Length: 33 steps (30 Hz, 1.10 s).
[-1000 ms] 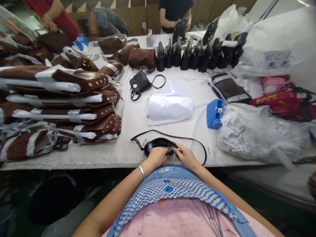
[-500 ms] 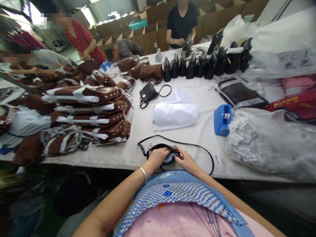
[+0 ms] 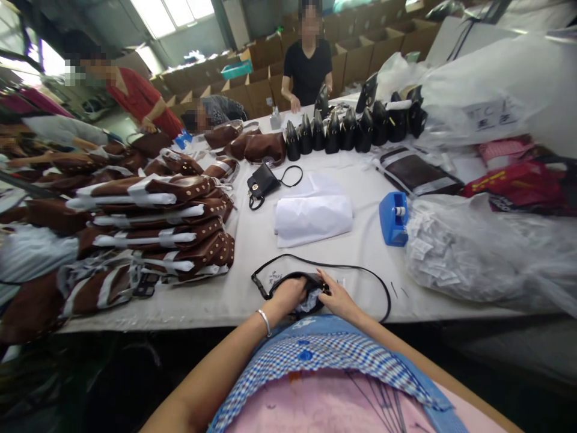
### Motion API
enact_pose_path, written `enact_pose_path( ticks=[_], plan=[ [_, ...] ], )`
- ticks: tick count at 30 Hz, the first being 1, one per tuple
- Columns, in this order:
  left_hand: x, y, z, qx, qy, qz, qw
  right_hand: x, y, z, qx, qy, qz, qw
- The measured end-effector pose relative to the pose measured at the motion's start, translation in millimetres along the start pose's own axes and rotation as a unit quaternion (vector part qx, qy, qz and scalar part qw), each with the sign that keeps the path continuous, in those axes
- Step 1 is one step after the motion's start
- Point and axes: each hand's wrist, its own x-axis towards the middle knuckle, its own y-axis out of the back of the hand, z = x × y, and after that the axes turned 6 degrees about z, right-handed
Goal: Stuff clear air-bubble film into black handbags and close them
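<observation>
A small black purse lies at the near edge of the white table, its long thin strap looping off to the right. My left hand is curled over the purse's left side and grips it. My right hand rests on the purse's right end, fingers pinched at its opening, where some pale paper stuffing shows. A silver bangle sits on my left wrist.
A stack of brown studded bags wrapped in white paper fills the left. White tissue sheets, a blue tape dispenser and a clear plastic bag lie beyond. Black bags line the far side, where other people stand.
The view has tilted upward, showing more of the room and the people. My hands stay on the purse; pale stuffing now shows at its opening.
</observation>
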Motion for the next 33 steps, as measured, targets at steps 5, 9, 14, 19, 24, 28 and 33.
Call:
enact_pose_path(
  ticks=[5, 9, 14, 19, 24, 28, 33],
  plan=[
    [-5.6, 5.4, -1.9, -0.052, 0.035, 0.036, 0.997, -1.9, 1.5, -3.9, 0.055, -0.026, -0.012, 0.998],
    [-3.7, 12.9, 5.4, -0.127, 0.041, 0.024, 0.991, -5.1, 0.1, -2.0, 0.035, 0.004, -0.001, 0.999],
    [-21.9, 36.6, 8.2, -0.091, 0.031, 0.006, 0.995, -9.6, -4.1, 8.0, -0.032, 0.056, 0.034, 0.997],
    [-59.9, 62.7, -2.1, -0.056, 0.049, 0.124, 0.989, -13.9, 6.8, -16.1, -0.147, 0.163, 0.069, 0.973],
    [-75.4, 44.3, -19.6, -0.06, 0.123, 0.219, 0.966, -1.6, 12.7, -50.1, -0.256, 0.388, -0.016, 0.885],
    [-72.1, 11.2, -29.3, -0.174, 0.177, 0.187, 0.951, 16.1, -3.5, -66.6, -0.296, 0.409, -0.027, 0.863],
    [-73.3, -7.3, -33.7, -0.27, 0.202, 0.213, 0.917, 28.4, -29.8, -80.7, -0.367, 0.424, -0.05, 0.826]
  ],
)
